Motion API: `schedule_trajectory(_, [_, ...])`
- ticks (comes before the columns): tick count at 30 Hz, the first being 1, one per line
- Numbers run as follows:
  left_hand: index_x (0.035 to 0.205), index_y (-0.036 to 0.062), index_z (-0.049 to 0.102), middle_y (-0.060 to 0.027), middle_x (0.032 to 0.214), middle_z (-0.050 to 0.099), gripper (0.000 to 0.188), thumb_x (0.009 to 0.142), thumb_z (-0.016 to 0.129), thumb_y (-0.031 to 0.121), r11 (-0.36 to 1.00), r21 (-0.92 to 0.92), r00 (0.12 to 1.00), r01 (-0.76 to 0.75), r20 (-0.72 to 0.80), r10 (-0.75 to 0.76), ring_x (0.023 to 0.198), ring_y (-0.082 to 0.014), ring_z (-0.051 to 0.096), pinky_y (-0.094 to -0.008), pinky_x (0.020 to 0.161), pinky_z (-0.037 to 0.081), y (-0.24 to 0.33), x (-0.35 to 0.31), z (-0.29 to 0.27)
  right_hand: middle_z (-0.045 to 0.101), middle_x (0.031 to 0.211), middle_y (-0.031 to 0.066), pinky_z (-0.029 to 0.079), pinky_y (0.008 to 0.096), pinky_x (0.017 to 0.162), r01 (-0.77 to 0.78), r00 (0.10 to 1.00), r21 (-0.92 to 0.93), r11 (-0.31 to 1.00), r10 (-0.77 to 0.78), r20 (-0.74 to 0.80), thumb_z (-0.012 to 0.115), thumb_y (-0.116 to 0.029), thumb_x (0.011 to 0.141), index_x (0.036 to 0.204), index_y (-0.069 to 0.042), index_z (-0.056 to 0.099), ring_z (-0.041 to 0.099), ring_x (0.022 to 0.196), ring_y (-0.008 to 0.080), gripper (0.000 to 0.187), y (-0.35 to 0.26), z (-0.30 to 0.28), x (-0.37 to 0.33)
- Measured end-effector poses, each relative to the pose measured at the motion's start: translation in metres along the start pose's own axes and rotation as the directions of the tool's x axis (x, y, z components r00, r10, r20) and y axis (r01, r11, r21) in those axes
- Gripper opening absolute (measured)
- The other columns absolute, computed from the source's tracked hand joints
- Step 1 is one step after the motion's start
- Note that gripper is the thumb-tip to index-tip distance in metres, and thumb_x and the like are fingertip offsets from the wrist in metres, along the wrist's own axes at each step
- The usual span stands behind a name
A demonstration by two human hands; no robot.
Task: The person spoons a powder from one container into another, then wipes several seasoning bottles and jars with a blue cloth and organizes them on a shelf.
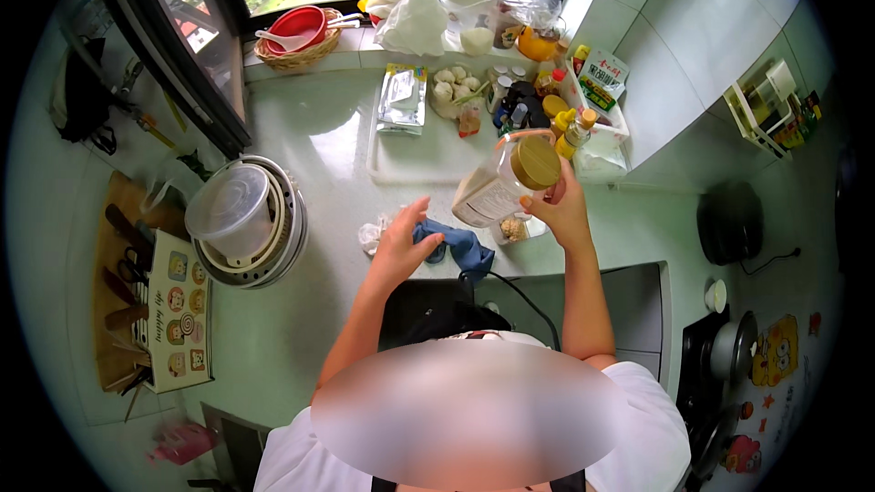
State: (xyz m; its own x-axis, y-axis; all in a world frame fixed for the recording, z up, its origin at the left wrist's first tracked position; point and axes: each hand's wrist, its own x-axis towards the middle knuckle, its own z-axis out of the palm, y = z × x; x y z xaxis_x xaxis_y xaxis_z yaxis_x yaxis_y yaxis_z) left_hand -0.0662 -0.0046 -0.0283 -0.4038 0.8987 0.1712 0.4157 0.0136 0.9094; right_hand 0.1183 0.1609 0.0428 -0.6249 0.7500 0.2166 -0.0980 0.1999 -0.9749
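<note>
Gripping the clear plastic bottle with the round tan cap (506, 180), tilted, my right hand (562, 210) risks spilling; my left hand (398, 244), fingers spread, touches the blue cloth (463, 246).

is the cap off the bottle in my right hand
No. The bottle held up in the right hand has its round golden-brown cap seated on the neck.
</note>
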Motion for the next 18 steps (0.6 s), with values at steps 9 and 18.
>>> schedule_trajectory(9, [0.127,0.0055,0.036,-0.0162,0.117,0.050,0.058,0.076,0.063,0.014,0.979,-0.166,0.991,0.122,-0.026,-0.128,0.099,-0.0250,0.056,-0.0336,0.082,0.044,-0.024,0.019,0.015,0.056,0.091,0.0027,0.043,0.0176,0.054,0.086,0.994,-0.122,0.989,-0.093,-0.049,0.070,-0.001,0.065,0.119,-0.001,0.038,0.051,0.062,0.0042,0.063,0.006,-0.015,0.057])
schedule_trajectory(18, [0.125,0.0026,0.039,-0.0163,0.114,0.052,0.054,0.078,0.061,0.016,0.958,-0.226,0.974,0.177,-0.102,-0.204,0.096,-0.0235,0.056,-0.0320,0.080,0.045,-0.035,0.022,0.034,0.057,0.094,0.0076,0.048,0.0208,0.058,0.118,0.986,-0.184,0.976,-0.137,-0.091,0.072,-0.013,0.066,0.118,-0.001,0.039,0.057,0.067,0.0082,0.064,0.023,-0.049,0.149])
